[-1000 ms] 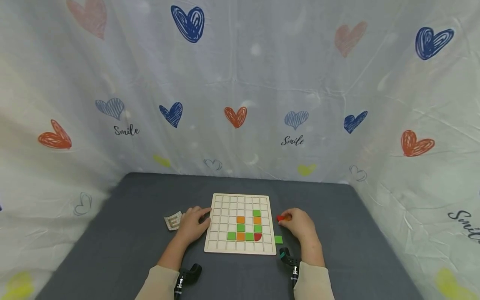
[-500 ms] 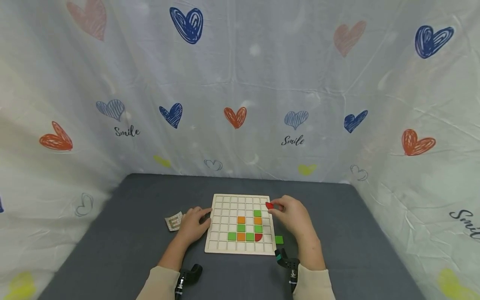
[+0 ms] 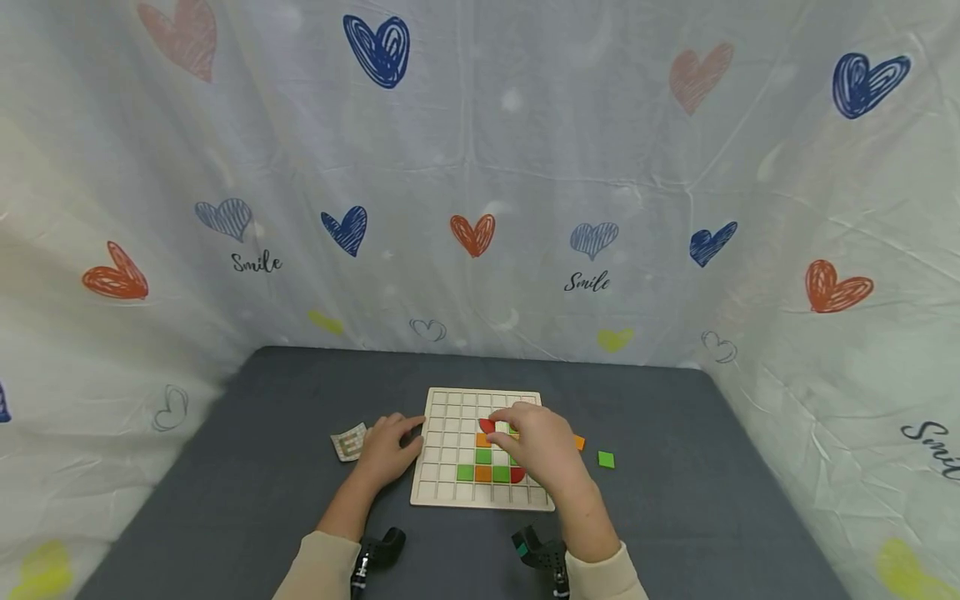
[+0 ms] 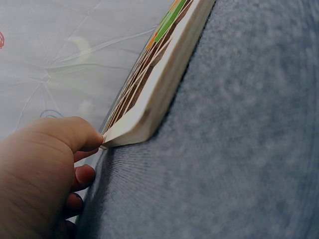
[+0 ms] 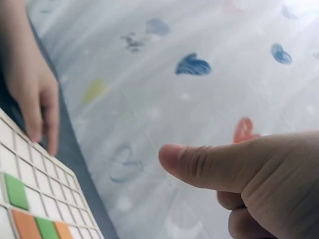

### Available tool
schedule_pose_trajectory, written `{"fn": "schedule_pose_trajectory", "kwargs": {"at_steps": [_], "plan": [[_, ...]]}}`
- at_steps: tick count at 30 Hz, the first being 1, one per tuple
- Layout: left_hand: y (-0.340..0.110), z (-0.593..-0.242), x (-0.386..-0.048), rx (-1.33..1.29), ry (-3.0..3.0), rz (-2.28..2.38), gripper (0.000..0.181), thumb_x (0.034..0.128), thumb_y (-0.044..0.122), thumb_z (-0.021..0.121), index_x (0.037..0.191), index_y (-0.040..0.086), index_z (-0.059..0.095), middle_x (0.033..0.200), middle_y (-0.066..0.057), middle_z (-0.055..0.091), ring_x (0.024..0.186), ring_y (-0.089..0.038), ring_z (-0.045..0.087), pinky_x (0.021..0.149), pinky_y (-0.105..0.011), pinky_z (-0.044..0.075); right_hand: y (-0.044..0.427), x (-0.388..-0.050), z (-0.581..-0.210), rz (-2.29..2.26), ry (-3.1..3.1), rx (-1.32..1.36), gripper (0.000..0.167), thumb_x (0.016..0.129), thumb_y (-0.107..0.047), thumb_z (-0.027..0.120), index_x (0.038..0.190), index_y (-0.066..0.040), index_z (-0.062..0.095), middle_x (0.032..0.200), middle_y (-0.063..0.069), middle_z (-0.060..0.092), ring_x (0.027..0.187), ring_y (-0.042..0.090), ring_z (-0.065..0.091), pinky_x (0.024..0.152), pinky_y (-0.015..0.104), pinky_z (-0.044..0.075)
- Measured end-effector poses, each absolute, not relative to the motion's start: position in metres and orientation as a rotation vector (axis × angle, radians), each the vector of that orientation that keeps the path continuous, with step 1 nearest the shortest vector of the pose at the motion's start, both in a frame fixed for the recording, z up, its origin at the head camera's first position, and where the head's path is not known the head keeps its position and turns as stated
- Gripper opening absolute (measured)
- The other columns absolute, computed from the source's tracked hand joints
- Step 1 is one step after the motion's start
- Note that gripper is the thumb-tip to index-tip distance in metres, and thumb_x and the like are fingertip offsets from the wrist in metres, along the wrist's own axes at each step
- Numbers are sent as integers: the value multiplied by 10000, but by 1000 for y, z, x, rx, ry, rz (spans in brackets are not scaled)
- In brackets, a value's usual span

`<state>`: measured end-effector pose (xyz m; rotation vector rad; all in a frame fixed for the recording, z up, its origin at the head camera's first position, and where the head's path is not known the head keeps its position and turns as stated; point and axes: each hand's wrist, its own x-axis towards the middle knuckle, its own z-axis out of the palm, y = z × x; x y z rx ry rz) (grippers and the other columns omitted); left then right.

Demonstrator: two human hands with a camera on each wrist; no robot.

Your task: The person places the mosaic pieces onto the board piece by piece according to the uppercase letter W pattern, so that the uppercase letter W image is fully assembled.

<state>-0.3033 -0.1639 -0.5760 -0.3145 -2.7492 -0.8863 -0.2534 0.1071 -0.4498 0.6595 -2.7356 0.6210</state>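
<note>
The wooden grid board (image 3: 442,446) lies on the dark table. In the head view my right hand (image 3: 547,446) pinches a red tile (image 3: 487,425) between thumb and fingers over the board, just behind an orange tile (image 3: 483,440). Green tiles (image 3: 465,472), orange ones and a red rounded tile (image 3: 517,475) sit in the grid; my right hand covers some cells. My left hand (image 3: 386,450) rests at the board's left edge, its fingertips touching the rim, as the left wrist view also shows. The right wrist view shows my right thumb (image 5: 199,162), but no tile there.
Right of the board lie a loose green tile (image 3: 606,460) and an orange tile (image 3: 579,442), partly behind my hand. A small pale patterned packet or card (image 3: 348,442) lies beside my left hand. A white curtain (image 3: 525,317) with printed hearts hangs behind the table.
My right hand has carried the red tile from the table right of the board leftward over the grid. Loose green and orange tiles now show on the right. My left hand stays put.
</note>
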Motion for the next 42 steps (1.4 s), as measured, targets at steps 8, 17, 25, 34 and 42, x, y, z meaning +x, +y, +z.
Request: {"fn": "schedule_pose_trajectory", "kwargs": {"at_steps": [8,17,25,34,42], "plan": [[-163,-577,-303,-327,-2741,-854,352,977,219,677,1312,123,723,810,50,455,724,-153,349,703,-391,270,64,-253,-475,542,-2766,798,245,857,-345,836,1056,-201,828,936,-46,766,689,56,627,554,235,447],[-164,-577,-303,-341,-2722,-862,346,974,216,676,1301,115,729,810,47,457,723,-156,349,694,-393,269,43,-255,-515,439,-2855,824,153,842,-294,858,961,-199,848,867,-87,757,690,55,639,520,221,426],[-163,-577,-303,-335,-2718,-864,346,973,211,683,1306,127,727,814,48,466,719,-155,351,699,-395,268,43,-257,-527,418,-2864,762,121,830,-311,866,904,-216,860,881,-84,763,681,84,657,507,235,441],[-164,-577,-302,-329,-2728,-860,344,973,209,682,1301,116,729,817,41,473,721,-151,355,701,-393,272,39,-257,-535,519,-2838,639,120,757,-324,908,775,-220,852,785,-85,749,541,56,572,443,228,368],[-164,-577,-303,-332,-2731,-854,352,972,215,681,1309,123,726,806,46,452,711,-156,342,697,-392,266,38,-256,-534,560,-2807,603,136,727,-305,924,772,-204,846,759,-80,744,544,66,594,434,226,371]]}}
